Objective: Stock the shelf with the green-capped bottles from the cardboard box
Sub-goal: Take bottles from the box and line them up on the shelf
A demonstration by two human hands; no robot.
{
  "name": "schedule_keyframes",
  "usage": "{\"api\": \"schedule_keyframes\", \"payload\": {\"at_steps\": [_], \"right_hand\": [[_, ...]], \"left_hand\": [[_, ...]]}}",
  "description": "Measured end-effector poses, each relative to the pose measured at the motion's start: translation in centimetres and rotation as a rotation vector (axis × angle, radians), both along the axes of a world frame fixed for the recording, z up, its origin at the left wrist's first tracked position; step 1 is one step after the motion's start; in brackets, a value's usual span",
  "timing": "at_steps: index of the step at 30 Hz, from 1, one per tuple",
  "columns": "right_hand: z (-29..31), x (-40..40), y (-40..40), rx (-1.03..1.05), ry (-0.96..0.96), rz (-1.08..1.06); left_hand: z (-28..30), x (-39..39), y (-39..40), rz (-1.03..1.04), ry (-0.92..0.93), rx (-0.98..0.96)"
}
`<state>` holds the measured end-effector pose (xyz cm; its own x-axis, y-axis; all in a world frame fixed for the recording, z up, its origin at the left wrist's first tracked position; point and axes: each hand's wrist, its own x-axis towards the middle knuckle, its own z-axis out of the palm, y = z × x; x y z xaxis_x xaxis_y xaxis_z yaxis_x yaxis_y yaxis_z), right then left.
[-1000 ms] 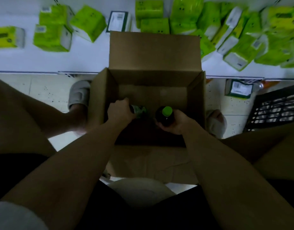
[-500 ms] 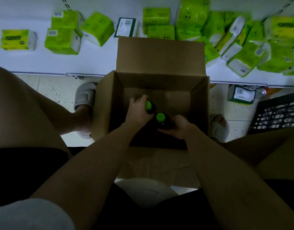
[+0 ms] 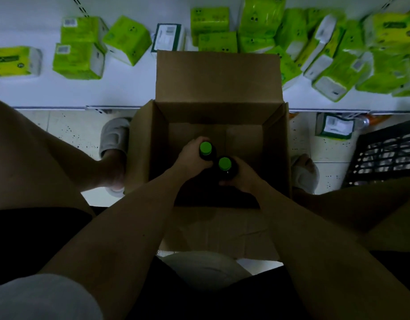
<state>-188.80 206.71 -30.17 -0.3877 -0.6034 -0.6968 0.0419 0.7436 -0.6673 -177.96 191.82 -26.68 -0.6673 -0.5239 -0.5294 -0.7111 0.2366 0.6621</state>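
Fingers of the left hand (image 3: 190,155) wrap one bottle (image 3: 207,151); the right hand (image 3: 242,174) clamps another bottle (image 3: 225,166). A second ago the left bottle lay tipped with its cap hidden; now both stand upright, caps toward the camera, long axes vertical, touching side by side inside the box (image 3: 219,116), near its middle. Both look ready to lift toward the far shelf (image 3: 130,88).

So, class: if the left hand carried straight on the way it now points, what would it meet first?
Probably the far wall of the cardboard box; the left hand, gripping a green-capped bottle, points that way, though depth is unclear.
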Motion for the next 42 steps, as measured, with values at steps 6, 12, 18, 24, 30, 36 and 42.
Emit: {"api": "schedule_keyframes", "payload": {"at_steps": [6, 12, 18, 24, 30, 36, 42], "right_hand": [[2.1, -0.6, 0.9, -0.082, -0.037, -0.187], [9.9, -3.2, -2.1, -0.314, -0.027, -0.278], [21.5, -5.1, -5.8, -0.638, 0.152, -0.311], [35.1, -6.2, -6.3, -0.841, 0.329, -0.208], [46.5, -5.0, -6.6, -1.013, 0.456, -0.192], [53.5, -4.5, -7.2, -1.155, 0.437, -0.215], [56.4, -5.8, -10.0, -1.198, 0.422, -0.313]], "left_hand": [[2.4, 1.7, 0.6, 0.048, 0.0, -0.108], [9.6, 0.5, -1.5, 0.189, 0.104, -0.231], [20.6, -0.9, -4.7, 0.277, 0.433, -0.435], [33.3, -1.4, -6.4, 0.189, 0.773, -0.503], [45.2, -0.8, -7.0, 0.232, 1.04, -0.557], [54.5, -0.2, -8.1, 0.239, 1.161, -0.652], [57.2, -1.1, -9.6, 0.295, 1.087, -0.741]]}}
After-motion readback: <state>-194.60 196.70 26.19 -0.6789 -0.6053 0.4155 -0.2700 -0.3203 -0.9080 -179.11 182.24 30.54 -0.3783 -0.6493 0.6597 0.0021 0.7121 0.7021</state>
